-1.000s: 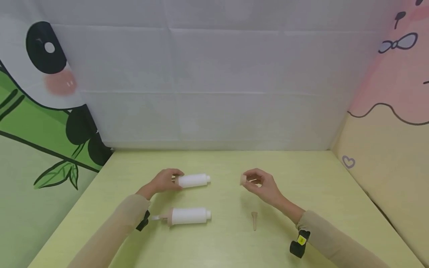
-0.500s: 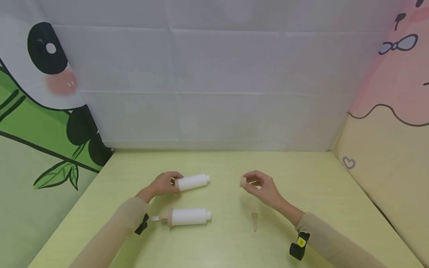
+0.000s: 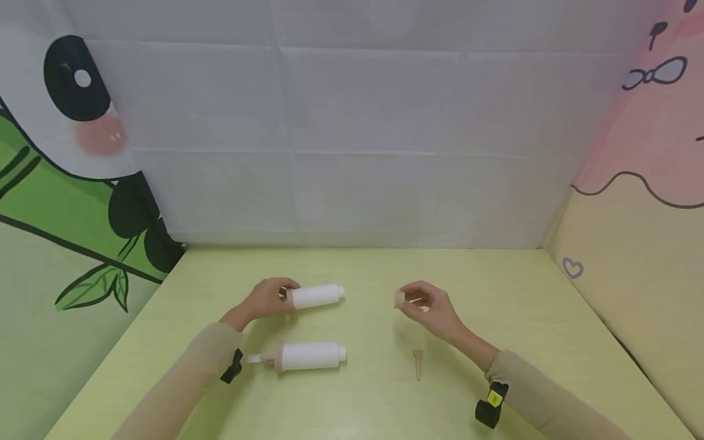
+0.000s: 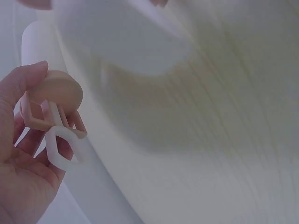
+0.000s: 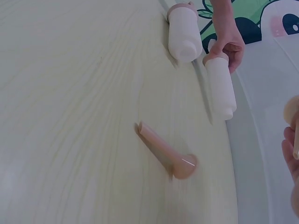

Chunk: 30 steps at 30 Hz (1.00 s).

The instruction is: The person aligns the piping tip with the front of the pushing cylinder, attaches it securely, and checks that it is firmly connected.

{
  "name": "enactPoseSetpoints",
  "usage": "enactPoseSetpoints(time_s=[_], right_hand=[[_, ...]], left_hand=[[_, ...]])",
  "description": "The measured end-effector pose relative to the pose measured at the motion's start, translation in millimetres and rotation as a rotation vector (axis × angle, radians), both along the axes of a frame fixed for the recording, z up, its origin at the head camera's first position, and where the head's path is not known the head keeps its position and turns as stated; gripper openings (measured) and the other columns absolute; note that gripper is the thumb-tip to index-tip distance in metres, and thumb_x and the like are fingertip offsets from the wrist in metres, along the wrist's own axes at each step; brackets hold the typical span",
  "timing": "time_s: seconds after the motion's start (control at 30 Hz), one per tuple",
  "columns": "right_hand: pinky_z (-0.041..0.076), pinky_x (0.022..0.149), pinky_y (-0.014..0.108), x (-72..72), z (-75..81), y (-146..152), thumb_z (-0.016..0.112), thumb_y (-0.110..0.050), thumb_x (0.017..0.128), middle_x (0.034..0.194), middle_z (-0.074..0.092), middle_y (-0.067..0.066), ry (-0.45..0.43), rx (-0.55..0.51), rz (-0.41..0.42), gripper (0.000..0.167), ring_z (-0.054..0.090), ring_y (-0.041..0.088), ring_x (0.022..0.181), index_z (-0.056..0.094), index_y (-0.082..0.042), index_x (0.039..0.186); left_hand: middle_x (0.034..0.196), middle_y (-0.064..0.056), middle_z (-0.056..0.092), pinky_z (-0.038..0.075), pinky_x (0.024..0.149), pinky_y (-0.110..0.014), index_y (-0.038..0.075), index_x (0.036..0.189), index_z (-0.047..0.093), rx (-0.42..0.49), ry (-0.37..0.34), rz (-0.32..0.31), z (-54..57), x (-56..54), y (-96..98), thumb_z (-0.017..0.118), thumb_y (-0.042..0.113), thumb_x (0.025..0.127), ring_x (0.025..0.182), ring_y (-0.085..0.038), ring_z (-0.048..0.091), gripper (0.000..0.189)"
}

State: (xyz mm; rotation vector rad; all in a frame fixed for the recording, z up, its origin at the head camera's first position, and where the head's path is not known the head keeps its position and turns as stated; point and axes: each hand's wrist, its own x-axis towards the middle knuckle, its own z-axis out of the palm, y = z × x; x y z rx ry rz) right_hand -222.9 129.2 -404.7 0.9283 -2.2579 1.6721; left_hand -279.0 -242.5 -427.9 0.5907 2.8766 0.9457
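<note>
My left hand (image 3: 271, 298) grips a slim white bottle (image 3: 318, 296) by its beige cap end, with the narrow white neck pointing right. In the left wrist view, thumb and fingers hold the round beige cap (image 4: 58, 91), which carries an open beige frame and a white loop (image 4: 65, 148). My right hand (image 3: 431, 307) pinches a small beige piece (image 3: 399, 299) between thumb and fingertips above the table. The right wrist view shows only its round disc (image 5: 290, 111) and a narrow stem, cut off at the edge.
A second, thicker white bottle (image 3: 310, 355) with a beige collar lies nearer the front, its white tip pointing left. Below my right hand a small beige funnel (image 3: 418, 364) lies on the pale yellow table (image 3: 374, 403). A white sheet (image 3: 363, 153) backs the table.
The bottle in my left hand has tilted a little, its neck end slightly raised. My right hand stays almost in place with the beige piece. Things on the table lie as before.
</note>
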Motion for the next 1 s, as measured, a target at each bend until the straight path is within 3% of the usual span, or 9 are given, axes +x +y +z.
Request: enactPoseSetpoints(time_s=[0.2, 0.53, 1.0], right_hand=[[0.052, 0.071, 0.027, -2.5, 0.1, 3, 0.063, 0.009, 0.078, 0.095, 0.061, 0.023, 0.004, 0.002, -0.008, 0.024, 0.061, 0.024, 0.084, 0.058, 0.010, 0.102], [0.052, 0.071, 0.028, -3.1, -1.3, 5, 0.063, 0.007, 0.079, 0.094, 0.061, 0.022, 0.001, -0.006, -0.002, 0.024, 0.062, 0.023, 0.084, 0.058, 0.009, 0.102], [0.052, 0.071, 0.028, -2.4, 9.9, 9, 0.063, 0.007, 0.079, 0.095, 0.061, 0.023, 0.001, 0.014, 0.011, 0.024, 0.061, 0.023, 0.084, 0.058, 0.009, 0.103]], left_hand=[[0.099, -0.013, 0.062, 0.051, 0.068, -0.034, 0.002, 0.111, 0.060, 0.029, -0.004, -0.015, 15.1, 5.5, 3.6, 0.074, 0.011, 0.071, 0.085, -0.024, 0.060, 0.044], [0.102, -0.013, 0.060, 0.051, 0.065, -0.027, 0.001, 0.115, 0.058, 0.227, -0.032, -0.095, 37.3, 28.5, 17.7, 0.071, 0.008, 0.075, 0.085, -0.022, 0.060, 0.043], [0.106, -0.016, 0.058, 0.052, 0.073, -0.027, 0.000, 0.113, 0.058, 0.308, 0.018, -0.200, 57.3, 56.1, 39.9, 0.070, 0.001, 0.074, 0.085, -0.020, 0.059, 0.040]])
